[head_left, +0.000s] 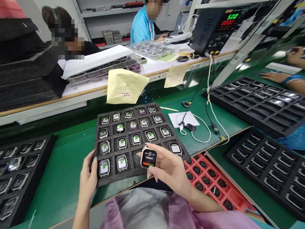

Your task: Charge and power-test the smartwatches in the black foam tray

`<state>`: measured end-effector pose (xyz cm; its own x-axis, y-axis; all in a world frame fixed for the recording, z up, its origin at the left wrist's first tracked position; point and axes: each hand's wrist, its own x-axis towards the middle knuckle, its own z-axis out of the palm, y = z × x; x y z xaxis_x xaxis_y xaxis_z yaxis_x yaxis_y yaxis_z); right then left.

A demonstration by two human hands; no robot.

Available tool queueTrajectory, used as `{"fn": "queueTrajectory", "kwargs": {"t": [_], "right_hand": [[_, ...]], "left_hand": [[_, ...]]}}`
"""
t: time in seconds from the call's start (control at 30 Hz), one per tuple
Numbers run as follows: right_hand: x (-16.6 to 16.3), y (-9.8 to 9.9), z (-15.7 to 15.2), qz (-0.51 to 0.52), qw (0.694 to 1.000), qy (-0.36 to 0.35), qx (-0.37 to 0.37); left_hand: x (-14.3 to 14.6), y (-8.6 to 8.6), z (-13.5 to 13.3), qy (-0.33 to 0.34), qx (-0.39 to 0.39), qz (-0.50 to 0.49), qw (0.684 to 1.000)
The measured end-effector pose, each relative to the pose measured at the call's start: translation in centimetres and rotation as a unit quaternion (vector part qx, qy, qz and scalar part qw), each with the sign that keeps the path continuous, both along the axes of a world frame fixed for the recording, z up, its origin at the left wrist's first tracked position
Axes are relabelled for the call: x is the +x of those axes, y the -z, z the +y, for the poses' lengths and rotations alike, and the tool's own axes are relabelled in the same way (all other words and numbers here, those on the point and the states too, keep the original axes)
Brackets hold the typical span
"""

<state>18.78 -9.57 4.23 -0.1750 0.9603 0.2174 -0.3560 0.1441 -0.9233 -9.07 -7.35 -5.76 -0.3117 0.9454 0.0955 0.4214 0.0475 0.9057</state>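
Note:
A smartwatch body (149,157) without a strap is pinched in my right hand (168,168), over the front row of the black foam tray (133,156). White text, a grey button and a red-orange bar show on its dark screen. My left hand (89,171) is closed around the tray's left edge. Several more watch bodies sit in the tray's pockets, most with green-and-white screens; one at the front, a watch with a white grid (175,148), lies to the right of my right hand.
Foam trays of watches stand at left (19,175) and right (269,165). Below my right forearm is a red tray (234,187) of round black parts. A power supply (214,31) stands on the shelf, its cables hanging down. Two people sit opposite; another person's hands (276,77) are at right.

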Motion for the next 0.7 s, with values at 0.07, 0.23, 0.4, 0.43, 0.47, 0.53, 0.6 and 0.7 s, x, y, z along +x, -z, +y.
{"fn": "queueTrajectory", "kwargs": {"t": [0.07, 0.23, 0.4, 0.43, 0.47, 0.53, 0.6, 0.7], "right_hand": [[-0.1, 0.1, 0.0, -0.011, 1.000, 0.004, 0.007], [1.2, 0.2, -0.2, -0.062, 0.998, 0.004, 0.016], [6.6, 1.4, 1.0, -0.146, 0.983, 0.109, -0.020], [8.1, 1.7, 1.3, -0.162, 0.977, 0.137, -0.023], [9.5, 2.0, 1.6, -0.177, 0.971, 0.161, -0.027], [12.0, 2.4, 1.8, -0.194, 0.959, 0.204, -0.033], [13.7, 2.6, 1.5, -0.195, 0.951, 0.237, -0.038], [14.5, 2.5, 0.7, -0.178, 0.948, 0.261, -0.041]], "left_hand": [[0.0, 0.0, 0.0, -0.001, -0.002, 0.003, 1.000], [-0.6, 0.3, 0.3, 0.018, -0.008, 0.026, 0.999], [-0.8, -0.9, 0.7, 0.070, 0.022, 0.150, 0.986], [-0.6, -1.6, 0.8, 0.073, 0.037, 0.183, 0.980], [-0.3, -2.3, 0.8, 0.074, 0.051, 0.211, 0.973], [0.7, -3.9, 0.9, 0.084, 0.075, 0.248, 0.962], [2.2, -5.3, 1.0, 0.116, 0.092, 0.265, 0.953], [5.0, -6.5, 1.3, 0.213, 0.098, 0.273, 0.933]]}}
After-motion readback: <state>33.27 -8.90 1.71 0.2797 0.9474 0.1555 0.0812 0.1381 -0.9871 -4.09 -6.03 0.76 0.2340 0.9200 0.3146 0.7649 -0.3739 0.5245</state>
